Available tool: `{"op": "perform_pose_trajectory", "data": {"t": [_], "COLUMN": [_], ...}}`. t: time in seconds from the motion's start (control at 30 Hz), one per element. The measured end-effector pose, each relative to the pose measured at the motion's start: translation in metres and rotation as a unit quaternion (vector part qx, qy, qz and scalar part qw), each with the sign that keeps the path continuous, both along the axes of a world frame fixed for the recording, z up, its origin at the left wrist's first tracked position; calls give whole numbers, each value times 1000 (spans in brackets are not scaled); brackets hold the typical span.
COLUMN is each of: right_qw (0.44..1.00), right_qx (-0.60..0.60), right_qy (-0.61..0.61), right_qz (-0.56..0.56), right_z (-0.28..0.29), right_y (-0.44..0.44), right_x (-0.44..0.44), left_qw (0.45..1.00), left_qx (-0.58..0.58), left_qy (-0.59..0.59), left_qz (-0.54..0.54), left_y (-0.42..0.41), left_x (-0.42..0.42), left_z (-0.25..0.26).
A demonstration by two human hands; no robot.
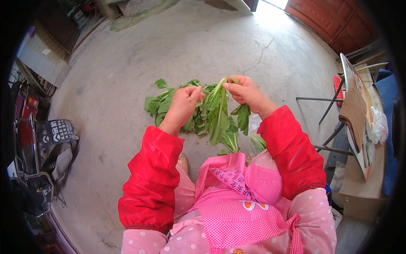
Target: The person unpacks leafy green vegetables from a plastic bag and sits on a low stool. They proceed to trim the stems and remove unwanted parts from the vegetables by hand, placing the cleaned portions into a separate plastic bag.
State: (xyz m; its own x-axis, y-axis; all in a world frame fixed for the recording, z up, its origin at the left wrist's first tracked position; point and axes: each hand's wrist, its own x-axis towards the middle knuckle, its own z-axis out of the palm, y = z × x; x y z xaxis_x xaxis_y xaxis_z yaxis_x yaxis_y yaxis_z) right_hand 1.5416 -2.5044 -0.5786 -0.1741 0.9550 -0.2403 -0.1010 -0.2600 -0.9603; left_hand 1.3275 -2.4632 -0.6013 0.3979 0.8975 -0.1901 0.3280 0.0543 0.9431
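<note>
My right hand [245, 93] pinches the pale stem ends of leafy greens [219, 111], whose long leaves hang down in front of the pile. Another drooping leaf [243, 117] hangs just below that hand. My left hand [184, 106] is just to the left, fingertips pressed together; whether a small bit is between them I cannot tell. Behind and under both hands, a heap of leafy greens [161, 103] lies on the concrete floor, partly hidden by my left hand. A few loose leaves [231, 139] lie nearer my feet. Beside them is a clear plastic bag [253, 127] with greens in it, partly covered by my right sleeve.
To the right, a folding table [356, 123] stands on edge with a brown cloth [352, 111] over it. A white plastic bag [379, 125] and a red brush [338, 89] are close by. At left are a motorcycle [31, 165] and a printed sack [58, 131]. A red door [326, 19] stands far right.
</note>
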Motion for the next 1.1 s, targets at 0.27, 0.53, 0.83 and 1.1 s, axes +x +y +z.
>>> {"op": "perform_pose_trajectory", "data": {"t": [0.27,0.53,0.83,1.1], "right_qw": [1000,997,993,987], "right_qx": [-2,29,36,122], "right_qy": [-7,-60,-77,-105], "right_qz": [26,32,76,19], "right_z": [4,-3,-2,-6], "right_y": [-2,-4,-4,-5], "right_x": [-5,-11,-7,-12], "left_qw": [890,977,975,971], "left_qx": [422,-81,-84,-69], "left_qy": [96,-197,-185,-220], "left_qz": [144,-20,-90,-64], "left_y": [1,-14,-14,-12], "left_x": [5,12,6,7], "left_z": [-16,14,17,12]}}
